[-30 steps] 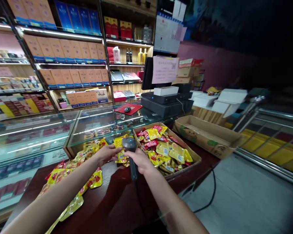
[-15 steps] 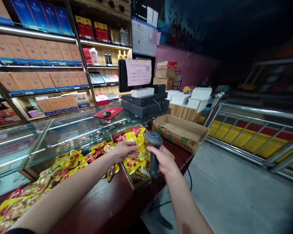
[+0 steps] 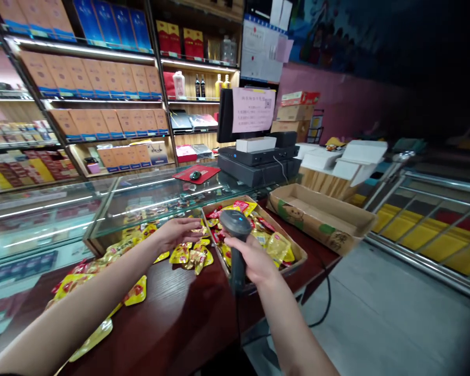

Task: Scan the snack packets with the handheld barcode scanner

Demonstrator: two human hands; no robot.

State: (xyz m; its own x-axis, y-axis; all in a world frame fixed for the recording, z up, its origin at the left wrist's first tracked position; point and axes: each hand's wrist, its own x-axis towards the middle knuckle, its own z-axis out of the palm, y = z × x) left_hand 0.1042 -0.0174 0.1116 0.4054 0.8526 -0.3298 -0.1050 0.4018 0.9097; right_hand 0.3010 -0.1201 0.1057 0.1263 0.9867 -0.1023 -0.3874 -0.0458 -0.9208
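My right hand (image 3: pixel 253 256) is wrapped round the handle of a dark barcode scanner (image 3: pixel 237 224), which is held upright over the near left side of a cardboard box (image 3: pixel 301 256) of snack packets. Yellow and red packets (image 3: pixel 278 246) lie in that box. Just left of the box, my left hand (image 3: pixel 176 233) is open with its fingers stretched out, above loose yellow packets (image 3: pixel 196 255) on the dark red table (image 3: pixel 172 313). More packets (image 3: pixel 135 292) lie in a heap under and beside my left forearm.
An open cardboard tray (image 3: pixel 317 214) stands to the right of the packet box. Behind are a glass counter (image 3: pixel 156 196), a red mouse pad (image 3: pixel 203 175) and a monitor (image 3: pixel 225 117). A cable (image 3: pixel 329 297) hangs off the table's right edge; a metal railing (image 3: pixel 446 230) is further right.
The view has turned left. My left hand has moved away from the box and no longer touches the yellow packet. The scanner has shifted towards the box's left side, still in my right hand.
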